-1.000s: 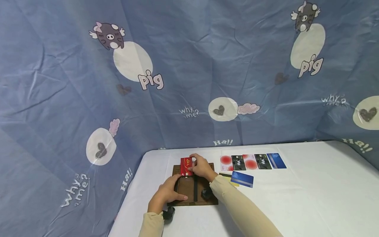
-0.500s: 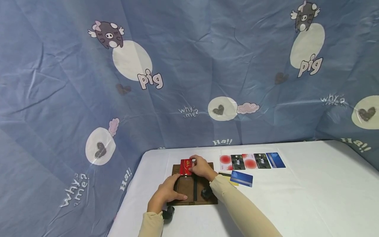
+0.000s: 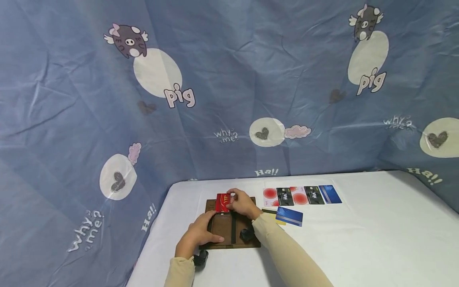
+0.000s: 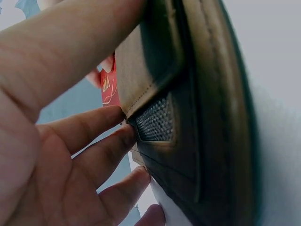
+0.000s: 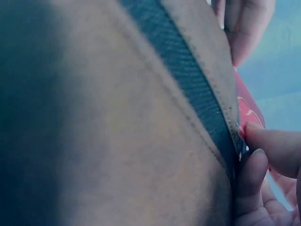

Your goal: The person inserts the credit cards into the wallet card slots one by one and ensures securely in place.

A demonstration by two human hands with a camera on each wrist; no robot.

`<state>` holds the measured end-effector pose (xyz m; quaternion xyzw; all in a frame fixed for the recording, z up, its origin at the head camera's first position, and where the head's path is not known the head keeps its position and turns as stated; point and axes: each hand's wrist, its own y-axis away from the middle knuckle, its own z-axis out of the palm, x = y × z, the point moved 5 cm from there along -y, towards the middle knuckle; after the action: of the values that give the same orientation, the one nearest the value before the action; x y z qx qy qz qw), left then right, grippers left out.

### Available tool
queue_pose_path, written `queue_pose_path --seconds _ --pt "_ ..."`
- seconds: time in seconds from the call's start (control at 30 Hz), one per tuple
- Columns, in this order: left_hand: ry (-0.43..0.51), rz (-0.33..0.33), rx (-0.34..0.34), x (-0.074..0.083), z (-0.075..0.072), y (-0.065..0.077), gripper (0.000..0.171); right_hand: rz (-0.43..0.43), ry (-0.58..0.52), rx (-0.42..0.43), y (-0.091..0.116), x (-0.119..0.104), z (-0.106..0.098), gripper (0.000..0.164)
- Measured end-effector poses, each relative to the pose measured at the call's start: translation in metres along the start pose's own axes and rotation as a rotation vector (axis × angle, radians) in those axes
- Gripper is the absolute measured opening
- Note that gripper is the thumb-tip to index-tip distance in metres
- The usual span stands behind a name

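An unfolded brown wallet [image 3: 221, 228] lies on the white table, with a dark strap [image 5: 188, 70] down its middle. At the upper edge of its left-hand pocket, a red VIP card [image 3: 222, 202] stands partly inside, its upper part showing. My right hand [image 3: 244, 204] pinches the card's right side between thumb and fingers. Spread over the left part of the wallet is my left hand [image 3: 199, 232], fingertips at the pocket's upper edge and thumb across the brown panel. Its fingers look nearly straight in the left wrist view, touching the wallet beside a mesh window [image 4: 157, 120].
Right of the wallet, a blue card [image 3: 289, 216] overlaps a yellow and black card [image 3: 281, 223]. Behind them runs a row of several cards, from a pink one [image 3: 270, 194] to another blue one [image 3: 330, 194]. A blue patterned cloth [image 3: 201, 151] hangs behind the table.
The red card has slid slightly down toward the pocket, with the right hand following it. The left hand keeps its place on the wallet. The whole head view has shifted a little.
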<state>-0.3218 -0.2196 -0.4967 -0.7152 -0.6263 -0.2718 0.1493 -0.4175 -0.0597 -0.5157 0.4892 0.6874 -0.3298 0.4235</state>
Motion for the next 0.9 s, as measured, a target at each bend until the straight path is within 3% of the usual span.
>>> queue_pose_path --seconds 0.9 --pt "-0.026 0.005 -0.009 0.0006 -0.0013 0.0 0.099 -0.027 -0.061 -0.023 0.0049 0.002 -0.0005 0.029"
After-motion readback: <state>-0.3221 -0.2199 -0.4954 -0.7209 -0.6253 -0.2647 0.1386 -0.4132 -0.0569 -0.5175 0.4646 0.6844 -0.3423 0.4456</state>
